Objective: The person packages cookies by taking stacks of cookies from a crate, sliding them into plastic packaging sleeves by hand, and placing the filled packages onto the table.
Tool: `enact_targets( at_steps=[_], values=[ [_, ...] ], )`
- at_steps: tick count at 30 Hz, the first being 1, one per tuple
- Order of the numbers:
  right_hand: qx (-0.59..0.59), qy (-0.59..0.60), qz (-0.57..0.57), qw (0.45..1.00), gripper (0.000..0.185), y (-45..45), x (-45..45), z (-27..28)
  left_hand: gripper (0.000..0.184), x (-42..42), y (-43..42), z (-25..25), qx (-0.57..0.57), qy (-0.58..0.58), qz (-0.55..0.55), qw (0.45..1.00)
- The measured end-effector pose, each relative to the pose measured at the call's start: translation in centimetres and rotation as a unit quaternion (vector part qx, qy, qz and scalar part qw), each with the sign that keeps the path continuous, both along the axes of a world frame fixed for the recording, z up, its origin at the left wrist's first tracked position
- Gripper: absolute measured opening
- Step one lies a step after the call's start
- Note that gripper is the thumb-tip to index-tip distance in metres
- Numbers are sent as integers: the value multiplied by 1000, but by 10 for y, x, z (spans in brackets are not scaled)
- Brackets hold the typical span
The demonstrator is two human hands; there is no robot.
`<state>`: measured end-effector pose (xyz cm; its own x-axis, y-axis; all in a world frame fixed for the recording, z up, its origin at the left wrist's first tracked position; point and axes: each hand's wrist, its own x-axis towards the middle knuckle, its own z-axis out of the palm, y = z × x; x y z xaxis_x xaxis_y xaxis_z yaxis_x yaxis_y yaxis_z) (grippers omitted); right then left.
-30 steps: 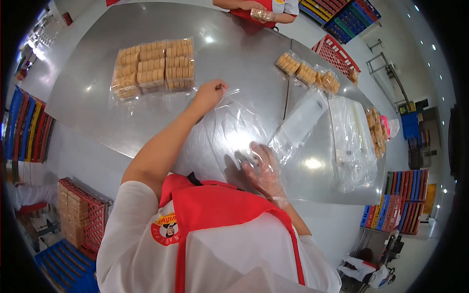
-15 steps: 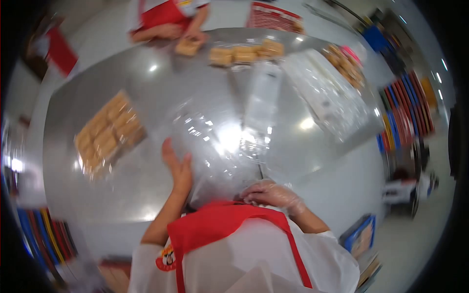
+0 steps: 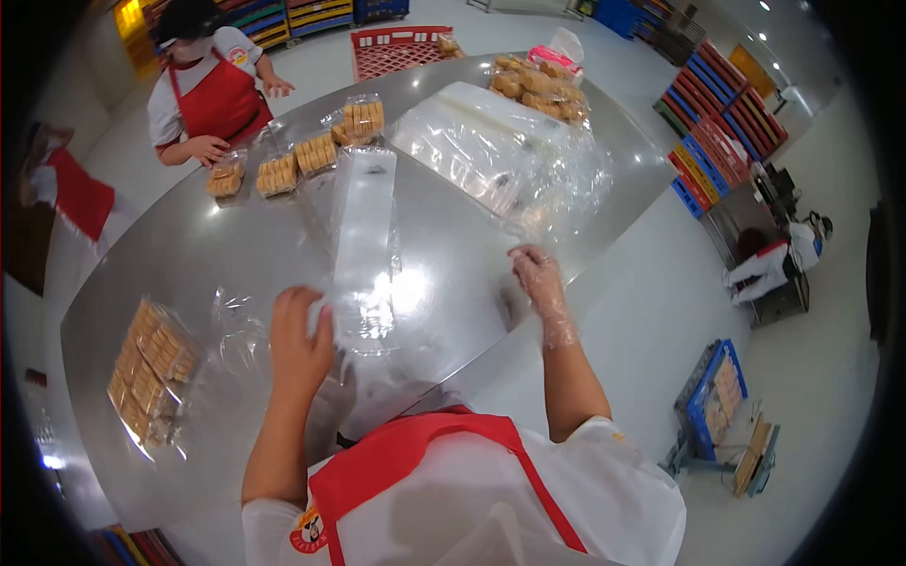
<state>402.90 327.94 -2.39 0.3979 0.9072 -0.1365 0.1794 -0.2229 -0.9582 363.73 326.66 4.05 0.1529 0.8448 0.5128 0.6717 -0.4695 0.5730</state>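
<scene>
My bare left hand point(image 3: 302, 344) is held over the near part of the steel table point(image 3: 453, 302), its thumb and fingers apart and nothing visible between them. Clear plastic lies close to it. My right hand point(image 3: 536, 274), in a clear plastic glove, is by the table's right edge, just below a spread of large clear bags point(image 3: 500, 156). Its fingers are bent together; whatever may be between them cannot be made out. A long stack of narrow clear bags point(image 3: 363, 212) lies between and beyond my hands. To the left rest clear packs of biscuit-like pieces point(image 3: 151, 373).
Across the table a person in a red apron point(image 3: 222, 99) touches a small pack point(image 3: 225, 177), beside several similar packs point(image 3: 297, 162). More bagged pieces point(image 3: 538, 85) lie at the far right by a pink packet point(image 3: 555, 60). A red crate point(image 3: 396, 52) stands beyond the table.
My right hand has moved from close to my apron outward to the right and forward. My left hand's fingers have bent. The camera view has shifted, showing more of the room.
</scene>
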Motion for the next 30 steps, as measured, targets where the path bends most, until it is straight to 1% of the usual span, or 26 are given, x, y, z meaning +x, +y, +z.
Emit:
enact_targets(
  at_steps=[1,2,3,5,6,9,10,12,13,14,15,18,20,21,22,23,25,26,27,28,29,30],
  values=[
    [6,2,13,1000,23,10,3,-5,26,28,20,1,-5,36,3,999],
    [2,62,27,998,21,18,1,-5,29,51,43,-8,-28,76,17,997],
    [1,72,52,996,21,24,6,-11,33,71,61,-24,-53,115,32,991],
    [1,92,107,990,20,36,16,-24,35,105,77,-41,-103,257,88,957],
    [-11,63,122,990,18,37,18,-20,36,117,82,-48,-131,323,120,930],
    [-51,114,126,984,21,38,21,-16,32,132,85,-72,-173,302,124,929],
    [-35,124,143,981,20,39,23,-22,22,131,85,-85,-138,329,132,925],
    [-2,146,164,976,18,38,28,-33,19,132,78,-79,-156,309,124,930],
    [6,94,178,979,18,37,28,-36,17,134,76,-74,-161,299,116,933],
    [16,41,190,981,18,36,26,-35,13,134,72,-71,-147,250,124,949],
    [27,-12,198,980,18,35,25,-34,13,132,68,-75,-141,234,122,954],
    [118,-103,208,965,14,32,20,-38,12,120,59,-85,-116,193,112,968],
    [115,-110,214,964,14,33,17,-33,11,120,54,-81,-93,164,111,976],
    [111,-114,217,963,14,30,15,-29,12,122,51,-75,-88,179,115,973],
    [179,-191,190,946,15,28,11,-25,13,123,47,-69,-83,193,119,970],
    [246,-264,160,919,16,25,-1,-6,14,128,42,-54,-77,208,122,967],
    [355,-360,152,850,21,21,-20,38,18,151,23,-16,-55,233,30,970],
    [396,-384,177,815,24,18,-28,63,19,163,12,2,-46,244,-17,969],
    [408,-383,228,797,27,20,-31,70,24,169,4,15,-46,234,-79,968],
    [416,-379,281,777,30,23,-33,78,19,174,-3,31,-18,183,-85,979],
    [395,-348,360,770,31,27,-35,80,15,175,-10,46,12,132,-88,987],
    [370,-313,437,757,33,28,-39,80,13,171,-16,58,3,35,-49,998]
  ],
)
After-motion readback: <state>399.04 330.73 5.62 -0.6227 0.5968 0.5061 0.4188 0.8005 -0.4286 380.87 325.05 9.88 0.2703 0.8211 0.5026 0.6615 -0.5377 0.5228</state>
